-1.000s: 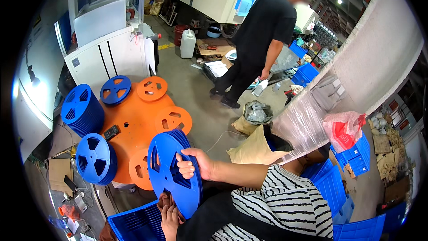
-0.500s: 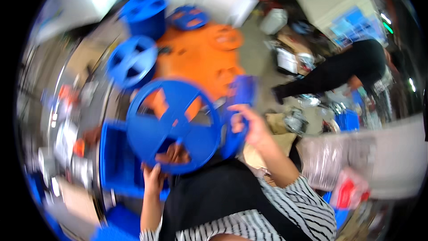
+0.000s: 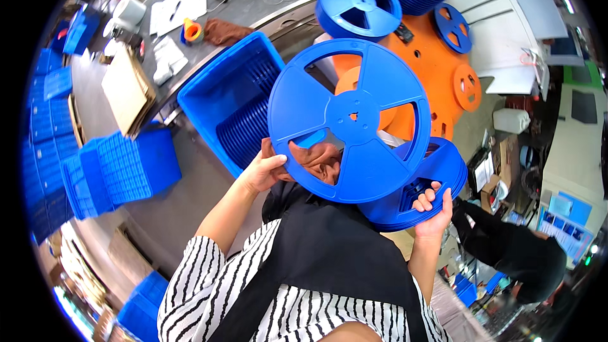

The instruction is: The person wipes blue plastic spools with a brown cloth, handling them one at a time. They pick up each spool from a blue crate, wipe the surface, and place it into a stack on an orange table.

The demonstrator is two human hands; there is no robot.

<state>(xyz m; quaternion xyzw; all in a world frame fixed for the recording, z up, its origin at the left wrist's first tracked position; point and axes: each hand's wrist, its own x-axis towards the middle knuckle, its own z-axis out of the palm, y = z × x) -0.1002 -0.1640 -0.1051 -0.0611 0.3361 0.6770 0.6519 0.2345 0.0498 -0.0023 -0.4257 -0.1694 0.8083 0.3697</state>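
Observation:
A large blue plastic reel (image 3: 370, 168) with spoke openings is held up in front of me by my left hand (image 3: 261, 172), closed at its lower left rim. A brown cloth (image 3: 316, 161) is bunched in that same hand and shows through a reel opening. On the right, my right hand (image 3: 434, 212) grips the edge of a stack of similar blue reels (image 3: 386, 212), partly hidden behind the large reel. Beyond my left hand stands a blue bin (image 3: 218, 73) with a row of blue reels (image 3: 244, 136) standing on edge inside.
An orange table (image 3: 437, 66) at the far side carries blue reel stacks (image 3: 361, 3) and an orange disc (image 3: 467, 87). To the left, a grey workbench (image 3: 136, 123) holds papers and cardboard (image 3: 126, 92). Blue crates (image 3: 123, 171) stand at left. A person in black (image 3: 519, 250) bends at right.
My view has swung left, so the orange table and bin appear farther right and up. Both hands still hold the reels; the picture is sharper now.

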